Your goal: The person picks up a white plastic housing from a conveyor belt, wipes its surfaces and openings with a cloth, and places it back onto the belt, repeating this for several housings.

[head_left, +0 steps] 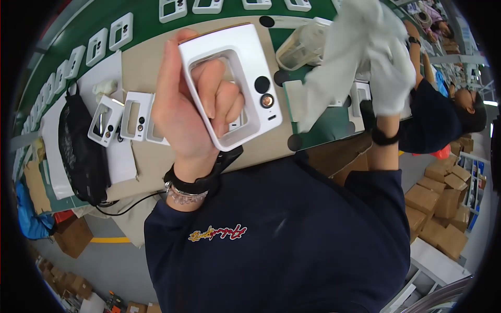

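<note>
My left hand [180, 115] holds up a white plastic housing [250, 57] with a large rounded rectangular opening. Its fingers curl through that opening, and the thumb side runs along the outer left edge. On the housing's face are a black disc, a round coppery part and a small slot. White material covers my right hand [391, 78] down to the wrist, apparently a glove. From it hangs a white cloth [334, 68], smeared by motion; the fingers themselves are hard to make out. Just left of the cloth a clear plastic container [300, 47] lies tilted on the table.
Several similar white housings [134, 117] lie left of my left hand, and more line the green table's [146, 39] far edge. A black mesh pouch [81, 146] rests at the left. A co-worker [438, 115] is close by on the right. Cardboard boxes [443, 198] are stacked behind.
</note>
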`<state>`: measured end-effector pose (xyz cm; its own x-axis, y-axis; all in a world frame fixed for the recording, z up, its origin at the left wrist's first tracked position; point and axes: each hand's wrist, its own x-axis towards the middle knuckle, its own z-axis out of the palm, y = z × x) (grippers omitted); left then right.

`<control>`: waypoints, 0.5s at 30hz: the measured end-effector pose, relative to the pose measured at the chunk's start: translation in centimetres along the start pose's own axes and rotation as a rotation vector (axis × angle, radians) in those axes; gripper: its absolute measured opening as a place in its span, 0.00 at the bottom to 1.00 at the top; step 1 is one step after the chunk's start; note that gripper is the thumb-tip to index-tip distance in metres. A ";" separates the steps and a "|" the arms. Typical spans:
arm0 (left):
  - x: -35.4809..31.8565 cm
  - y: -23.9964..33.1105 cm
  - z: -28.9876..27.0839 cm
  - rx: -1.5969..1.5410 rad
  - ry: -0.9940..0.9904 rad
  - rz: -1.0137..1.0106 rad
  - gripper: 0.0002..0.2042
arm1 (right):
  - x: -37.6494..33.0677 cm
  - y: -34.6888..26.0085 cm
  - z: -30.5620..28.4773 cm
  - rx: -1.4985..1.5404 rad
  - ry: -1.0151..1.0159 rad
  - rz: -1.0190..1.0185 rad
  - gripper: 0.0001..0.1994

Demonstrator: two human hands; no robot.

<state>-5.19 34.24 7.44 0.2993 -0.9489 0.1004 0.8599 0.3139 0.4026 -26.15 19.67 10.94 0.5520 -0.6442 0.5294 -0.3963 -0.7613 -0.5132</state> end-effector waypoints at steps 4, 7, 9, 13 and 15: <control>0.5 0.4 -0.4 0.013 -0.003 0.006 0.16 | 2.5 1.0 1.0 -0.247 -0.262 -0.133 0.15; 1.1 0.7 -0.8 0.003 -0.006 0.006 0.16 | 2.8 0.5 2.7 -0.283 -0.402 -0.253 0.14; 1.1 0.8 -1.1 0.002 0.004 0.007 0.16 | 2.4 0.1 3.7 -0.254 -0.356 -0.303 0.13; 1.7 0.4 -1.1 -0.010 -0.024 -0.003 0.16 | 2.7 2.4 2.9 -0.539 -0.537 -0.280 0.13; 1.8 0.4 -1.1 -0.011 -0.035 -0.015 0.16 | 3.5 1.5 2.2 -0.543 -0.543 -0.290 0.13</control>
<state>-3.82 32.71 6.76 0.2724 -0.9539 0.1262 0.8684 0.3002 0.3946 -23.22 16.45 10.49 0.9103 -0.3967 0.1184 -0.4058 -0.9115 0.0663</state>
